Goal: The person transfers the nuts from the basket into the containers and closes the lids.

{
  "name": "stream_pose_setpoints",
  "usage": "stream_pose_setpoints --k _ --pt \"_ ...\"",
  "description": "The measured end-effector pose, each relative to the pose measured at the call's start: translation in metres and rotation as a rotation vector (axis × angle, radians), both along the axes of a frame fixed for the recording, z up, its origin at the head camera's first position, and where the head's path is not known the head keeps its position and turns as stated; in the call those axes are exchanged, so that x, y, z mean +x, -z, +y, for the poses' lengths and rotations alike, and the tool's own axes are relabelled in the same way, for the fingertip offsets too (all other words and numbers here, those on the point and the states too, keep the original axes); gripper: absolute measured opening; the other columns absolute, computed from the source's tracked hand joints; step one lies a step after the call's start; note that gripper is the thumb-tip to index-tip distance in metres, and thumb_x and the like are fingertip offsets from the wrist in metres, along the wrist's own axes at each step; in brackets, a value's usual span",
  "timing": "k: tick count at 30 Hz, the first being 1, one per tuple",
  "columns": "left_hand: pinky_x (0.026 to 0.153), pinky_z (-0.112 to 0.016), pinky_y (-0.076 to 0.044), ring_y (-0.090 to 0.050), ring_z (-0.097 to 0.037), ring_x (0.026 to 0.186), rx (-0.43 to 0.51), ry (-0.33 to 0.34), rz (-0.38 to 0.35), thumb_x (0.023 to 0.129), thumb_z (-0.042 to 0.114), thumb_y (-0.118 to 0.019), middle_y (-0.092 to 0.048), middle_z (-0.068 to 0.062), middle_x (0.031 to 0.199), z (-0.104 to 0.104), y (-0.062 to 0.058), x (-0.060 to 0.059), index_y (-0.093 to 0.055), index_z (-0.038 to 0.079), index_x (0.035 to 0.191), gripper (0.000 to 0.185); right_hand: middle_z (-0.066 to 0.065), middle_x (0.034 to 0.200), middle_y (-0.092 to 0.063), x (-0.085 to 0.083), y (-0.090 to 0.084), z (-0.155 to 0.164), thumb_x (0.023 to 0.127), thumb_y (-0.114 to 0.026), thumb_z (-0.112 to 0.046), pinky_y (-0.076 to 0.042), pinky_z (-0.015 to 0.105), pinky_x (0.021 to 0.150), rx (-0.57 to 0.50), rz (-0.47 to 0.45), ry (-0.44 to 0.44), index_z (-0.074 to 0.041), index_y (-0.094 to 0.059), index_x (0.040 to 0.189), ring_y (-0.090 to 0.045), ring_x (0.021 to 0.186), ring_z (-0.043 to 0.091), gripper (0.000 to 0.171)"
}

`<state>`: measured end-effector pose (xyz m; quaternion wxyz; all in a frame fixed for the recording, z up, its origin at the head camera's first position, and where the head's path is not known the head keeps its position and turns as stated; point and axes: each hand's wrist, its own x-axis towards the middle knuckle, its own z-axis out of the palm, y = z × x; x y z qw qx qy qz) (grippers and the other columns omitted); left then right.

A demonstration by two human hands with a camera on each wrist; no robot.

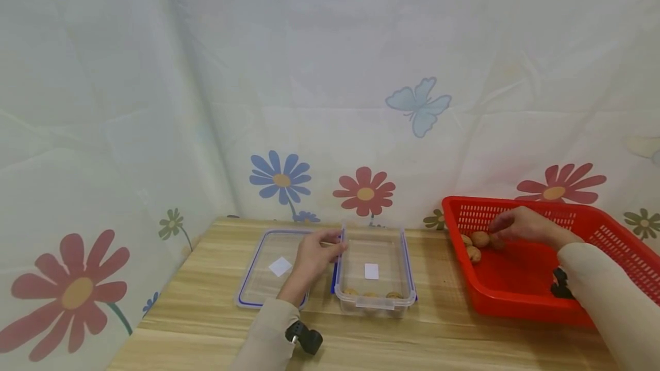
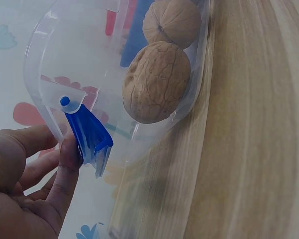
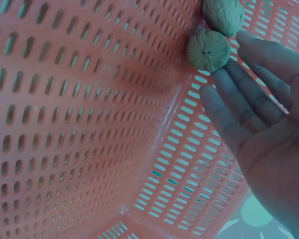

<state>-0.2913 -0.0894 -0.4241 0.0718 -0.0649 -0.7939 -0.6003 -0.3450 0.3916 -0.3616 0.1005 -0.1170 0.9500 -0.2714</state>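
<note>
Tan, deeply wrinkled, roundish walnuts (image 1: 480,239) in red basket (image 1: 515,301); right hand (image 1: 525,227) beside them, fingers spread. Left hand (image 1: 311,256) pinches clear box (image 1: 371,303), other walnuts inside.

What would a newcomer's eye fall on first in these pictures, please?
Probably the bright red basket at the right of the table, with the right hand inside near some walnuts. Next might come the clear container near the middle, its edge pinched by the left hand, and then the large red flower on the backdrop at far left.
</note>
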Motion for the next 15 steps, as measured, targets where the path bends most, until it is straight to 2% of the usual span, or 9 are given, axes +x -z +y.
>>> stream_pose_setpoints --k 5,15 --pt "0.074 -0.033 -0.067 -0.075 -0.025 0.088 0.004 0.000 0.002 0.096 0.006 -0.079 -0.072 -0.016 0.108 0.0000 -0.0004 0.0002 -0.072 -0.005 0.129 0.036 0.019 0.116 -0.074 0.0000 0.0001 0.0011 0.093 -0.083 -0.015 -0.057 0.065 0.098 0.021 0.014 -0.015 0.006 -0.072 0.127 -0.067 0.097 0.028 0.042" --pt "0.074 -0.033 -0.067 -0.076 -0.025 0.087 -0.003 0.007 0.012 0.096 0.006 -0.080 -0.073 -0.017 0.108 -0.0004 0.0002 -0.0001 -0.071 -0.006 0.130 0.037 0.015 0.113 -0.074 -0.0013 -0.0003 0.0021 0.093 -0.084 -0.017 -0.055 0.066 0.100 0.035 -0.042 -0.001 0.004 -0.074 0.124 -0.066 0.096 0.027 0.038"
